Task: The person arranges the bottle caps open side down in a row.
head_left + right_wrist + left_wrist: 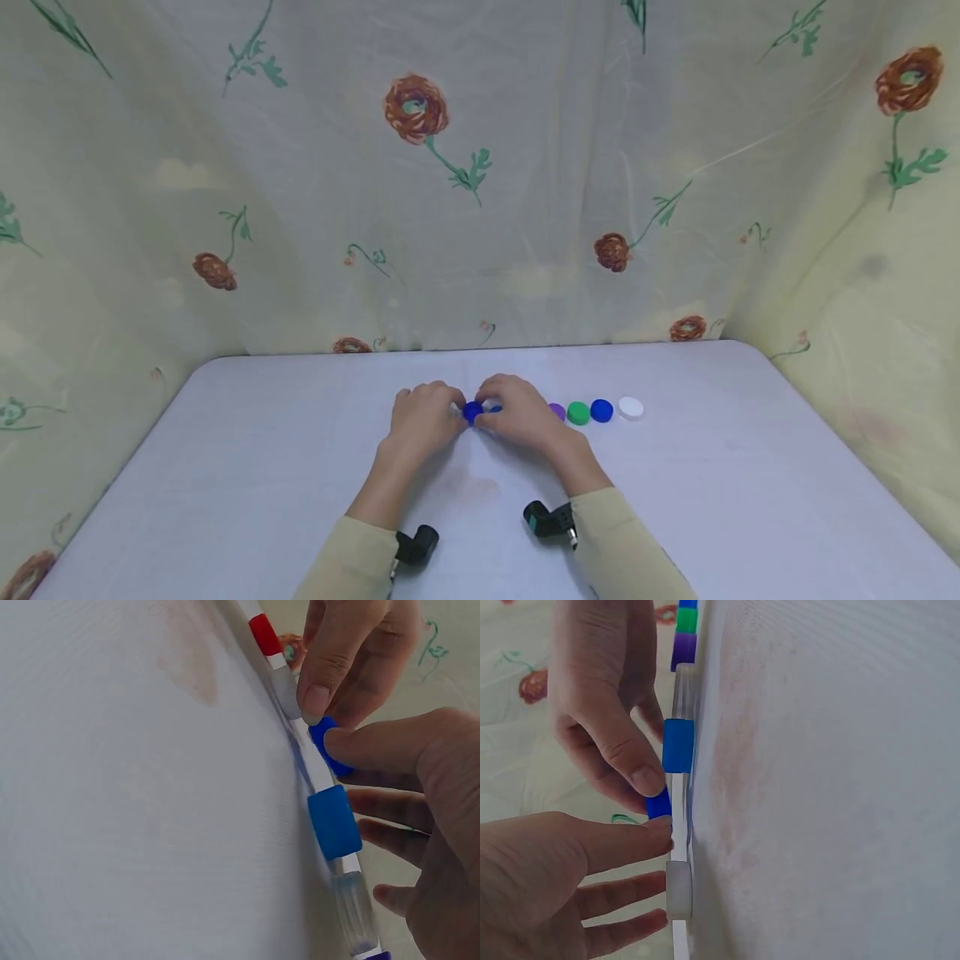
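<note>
A small dark blue bottle cap (472, 412) sits between my two hands near the middle of the table. My left hand (425, 419) pinches its left side with thumb and fingertips, as the right wrist view also shows. From the other side my right hand (519, 414) pinches the same cap. Close by the left fingers stands a whitish cap (679, 890). A lighter blue cap (335, 823) is just beside the right hand's fingers, followed by a clear ribbed cap (355, 911). The hands hide part of this row in the head view.
Farther right in the row lie a purple cap (557, 411), a green cap (578, 413), another blue cap (602, 410) and a white cap (631, 407). A red cap (263, 634) shows beyond the left hand. Flowered cloth (517, 200) hangs behind the white table (712, 500).
</note>
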`<action>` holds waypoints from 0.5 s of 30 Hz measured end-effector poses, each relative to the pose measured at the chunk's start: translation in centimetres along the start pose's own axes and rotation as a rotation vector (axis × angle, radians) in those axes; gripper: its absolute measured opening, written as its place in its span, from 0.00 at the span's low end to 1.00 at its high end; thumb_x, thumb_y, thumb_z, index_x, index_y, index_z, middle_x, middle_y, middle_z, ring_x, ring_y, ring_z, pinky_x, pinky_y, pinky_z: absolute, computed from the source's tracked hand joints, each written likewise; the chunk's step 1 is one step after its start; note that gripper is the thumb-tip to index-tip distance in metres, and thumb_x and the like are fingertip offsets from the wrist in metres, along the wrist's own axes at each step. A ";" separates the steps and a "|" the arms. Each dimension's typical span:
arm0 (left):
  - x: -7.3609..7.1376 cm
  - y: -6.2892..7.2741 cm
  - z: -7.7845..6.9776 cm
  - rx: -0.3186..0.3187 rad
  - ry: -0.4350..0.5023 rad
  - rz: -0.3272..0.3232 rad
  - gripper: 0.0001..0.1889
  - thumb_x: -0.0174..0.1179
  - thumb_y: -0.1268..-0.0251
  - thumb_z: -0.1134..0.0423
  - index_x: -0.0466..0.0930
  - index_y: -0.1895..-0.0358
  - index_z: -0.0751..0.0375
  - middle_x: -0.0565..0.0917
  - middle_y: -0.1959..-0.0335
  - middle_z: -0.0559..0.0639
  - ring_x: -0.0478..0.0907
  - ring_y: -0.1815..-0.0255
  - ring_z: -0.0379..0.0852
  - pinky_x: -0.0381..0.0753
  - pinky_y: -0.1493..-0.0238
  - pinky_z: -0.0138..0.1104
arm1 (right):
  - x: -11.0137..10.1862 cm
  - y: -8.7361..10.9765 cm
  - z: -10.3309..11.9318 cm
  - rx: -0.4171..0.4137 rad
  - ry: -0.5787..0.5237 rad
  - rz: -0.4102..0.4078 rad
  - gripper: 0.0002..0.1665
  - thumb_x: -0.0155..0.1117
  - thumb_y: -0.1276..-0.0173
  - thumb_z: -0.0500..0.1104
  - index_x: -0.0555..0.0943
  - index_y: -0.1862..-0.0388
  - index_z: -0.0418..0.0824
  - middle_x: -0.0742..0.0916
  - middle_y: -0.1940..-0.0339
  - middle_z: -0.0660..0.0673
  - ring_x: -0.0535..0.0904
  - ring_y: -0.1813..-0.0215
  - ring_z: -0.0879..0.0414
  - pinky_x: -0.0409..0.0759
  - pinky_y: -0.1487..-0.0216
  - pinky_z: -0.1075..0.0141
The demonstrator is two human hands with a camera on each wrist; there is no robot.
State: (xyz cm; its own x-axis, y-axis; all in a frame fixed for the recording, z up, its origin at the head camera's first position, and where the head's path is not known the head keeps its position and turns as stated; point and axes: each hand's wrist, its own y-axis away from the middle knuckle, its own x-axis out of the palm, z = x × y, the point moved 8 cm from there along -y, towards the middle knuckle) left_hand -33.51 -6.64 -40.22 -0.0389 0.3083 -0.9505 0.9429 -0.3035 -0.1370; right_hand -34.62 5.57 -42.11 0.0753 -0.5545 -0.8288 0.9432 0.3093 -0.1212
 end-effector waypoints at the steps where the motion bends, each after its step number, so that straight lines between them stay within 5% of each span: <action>1: -0.1 0.0 -0.1 0.008 0.003 -0.012 0.11 0.70 0.40 0.56 0.89 0.54 0.50 0.88 0.54 0.50 0.84 0.48 0.55 0.74 0.42 0.57 | -0.2 0.0 0.0 0.002 -0.014 -0.006 0.15 0.70 0.37 0.43 0.86 0.52 0.41 0.86 0.43 0.43 0.78 0.35 0.45 0.73 0.31 0.50; 15: -1.2 -0.3 -0.9 0.073 0.003 -0.104 0.12 0.72 0.43 0.56 0.89 0.55 0.50 0.88 0.50 0.49 0.84 0.46 0.52 0.74 0.40 0.56 | -1.1 0.3 -0.9 0.133 -0.187 -0.010 0.14 0.68 0.34 0.52 0.85 0.55 0.47 0.82 0.36 0.44 0.71 0.28 0.44 0.69 0.29 0.42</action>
State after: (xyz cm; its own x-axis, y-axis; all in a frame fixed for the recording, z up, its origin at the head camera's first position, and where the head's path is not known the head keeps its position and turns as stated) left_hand -33.44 -6.16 -38.77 -0.1344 0.3438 -0.9294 0.9071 -0.3348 -0.2550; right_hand -34.68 6.95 -41.73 0.1124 -0.6943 -0.7108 0.9776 0.2054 -0.0461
